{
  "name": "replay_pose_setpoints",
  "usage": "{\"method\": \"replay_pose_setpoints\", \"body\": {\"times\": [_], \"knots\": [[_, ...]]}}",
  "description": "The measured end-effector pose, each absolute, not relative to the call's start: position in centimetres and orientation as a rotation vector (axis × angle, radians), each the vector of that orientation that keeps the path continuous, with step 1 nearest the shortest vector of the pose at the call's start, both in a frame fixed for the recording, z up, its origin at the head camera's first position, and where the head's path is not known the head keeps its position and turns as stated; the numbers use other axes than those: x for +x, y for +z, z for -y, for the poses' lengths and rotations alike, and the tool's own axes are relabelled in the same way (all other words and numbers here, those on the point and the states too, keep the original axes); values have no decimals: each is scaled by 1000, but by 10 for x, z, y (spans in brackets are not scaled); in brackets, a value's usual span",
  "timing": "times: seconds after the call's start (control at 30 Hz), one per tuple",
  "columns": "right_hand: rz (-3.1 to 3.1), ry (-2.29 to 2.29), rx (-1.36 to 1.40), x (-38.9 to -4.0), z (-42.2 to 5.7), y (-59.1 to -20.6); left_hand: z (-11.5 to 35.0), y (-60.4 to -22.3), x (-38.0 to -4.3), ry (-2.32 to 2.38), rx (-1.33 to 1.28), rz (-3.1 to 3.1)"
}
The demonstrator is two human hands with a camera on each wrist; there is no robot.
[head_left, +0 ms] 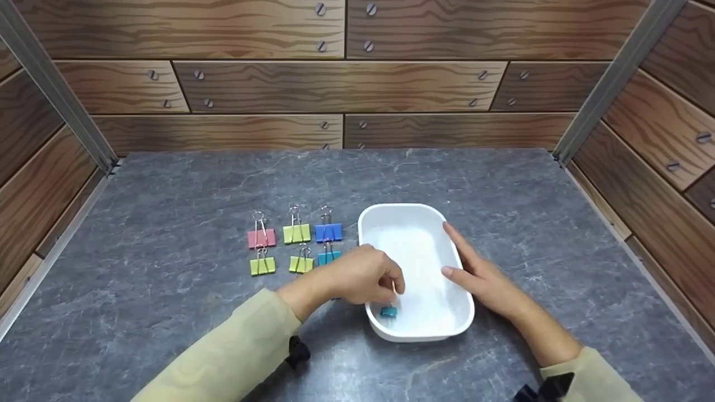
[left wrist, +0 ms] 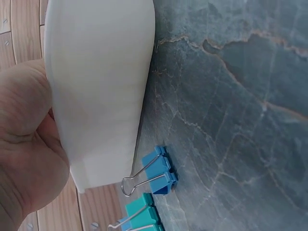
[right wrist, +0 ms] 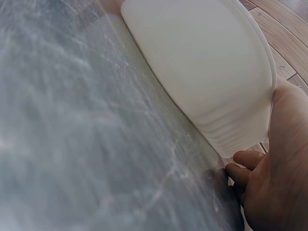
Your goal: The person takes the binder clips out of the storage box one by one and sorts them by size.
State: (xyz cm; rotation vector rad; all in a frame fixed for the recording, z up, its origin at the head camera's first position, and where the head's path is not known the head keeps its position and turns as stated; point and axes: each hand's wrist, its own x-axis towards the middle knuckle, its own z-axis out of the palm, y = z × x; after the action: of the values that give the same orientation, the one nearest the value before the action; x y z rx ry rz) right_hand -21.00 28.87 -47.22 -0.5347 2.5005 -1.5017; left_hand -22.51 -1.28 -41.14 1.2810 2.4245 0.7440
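Observation:
A white plastic tub (head_left: 422,268) stands on the tabletop in front of me. My left hand (head_left: 368,274) reaches over its left rim, fingertips pinching a small teal binder clip (head_left: 389,312) low inside the near left corner. The clip's upper part is hidden by the fingers. On the right side, my right hand (head_left: 487,282) holds the tub, thumb over the rim and fingers along the outer wall. In the right wrist view, curled fingers (right wrist: 245,168) show beside the tub's outer wall (right wrist: 207,62). The left wrist view hides the pinched clip behind the tub's wall (left wrist: 101,86).
Left of the tub, binder clips lie in two rows: pink (head_left: 261,238), lime (head_left: 296,233) and blue (head_left: 328,232) behind; lime (head_left: 262,266), lime (head_left: 301,264) and teal (head_left: 328,257) in front. My left forearm crosses close to them. Wood-patterned panels (head_left: 341,86) enclose the grey tabletop (head_left: 167,190).

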Motion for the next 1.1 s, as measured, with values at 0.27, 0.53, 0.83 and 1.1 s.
{"method": "replay_pose_setpoints", "body": {"times": [0.27, 0.53, 0.83, 1.1], "knots": [[-2499, -1520, -550, -210, -288, -474, 14, -416, -223, 894, 1262, -2421], [-2497, -1511, -529, -210, -288, -473, 17, -411, -220, 1144, 1198, -2385], [-2517, -1509, -555, -212, -290, -472, 37, -395, -219, 1391, 1084, -2421], [-2542, -1488, -561, -212, -290, -473, 77, -392, -218, 1587, 997, -2416]]}}
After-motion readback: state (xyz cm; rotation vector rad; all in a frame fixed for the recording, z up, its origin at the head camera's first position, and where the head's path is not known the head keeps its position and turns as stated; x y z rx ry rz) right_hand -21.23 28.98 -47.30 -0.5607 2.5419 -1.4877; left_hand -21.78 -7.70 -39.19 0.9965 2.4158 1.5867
